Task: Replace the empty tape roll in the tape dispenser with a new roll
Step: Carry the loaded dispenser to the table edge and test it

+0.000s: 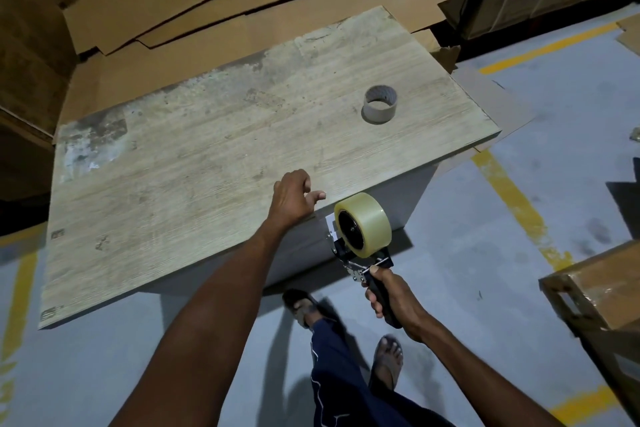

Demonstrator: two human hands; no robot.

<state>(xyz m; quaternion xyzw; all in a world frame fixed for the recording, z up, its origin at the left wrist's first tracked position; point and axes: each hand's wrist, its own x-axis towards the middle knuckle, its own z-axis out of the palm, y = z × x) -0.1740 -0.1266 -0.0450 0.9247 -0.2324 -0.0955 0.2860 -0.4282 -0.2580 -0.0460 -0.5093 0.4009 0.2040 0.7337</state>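
A worn wooden table [194, 163] stands before stacks of flattened cardboard [194, 3] as a person works at its near edge. The left hand [292, 199] rests on that edge, fingers loosely curled, thumb out towards the right, holding nothing that can be seen.

Just to its right, off the table and over the grey floor [485, 288], is the tape dispenser [360, 262] with a full roll of clear tape [372, 225] already seated on its black hub. The hub's open face is turned towards the left hand, so the roll's axis runs roughly left to right. The dispenser's long axis runs from the roll at the far end back down the handle towards the person.

The right hand [394, 302] is wrapped round that black handle and carries the tool alone. Farther back on the table's right end, well apart from both hands, the empty cardboard core [380, 104] stands on end. A wooden crate [602, 291] sits at the far right.

With the old core out and the new roll on, the swap looks nearly complete. What likely remains is leading the tape's free end to the metal frame below the roll. That falls to the left hand, which is free and just beside the roll. Whether the end is already threaded cannot be made out.
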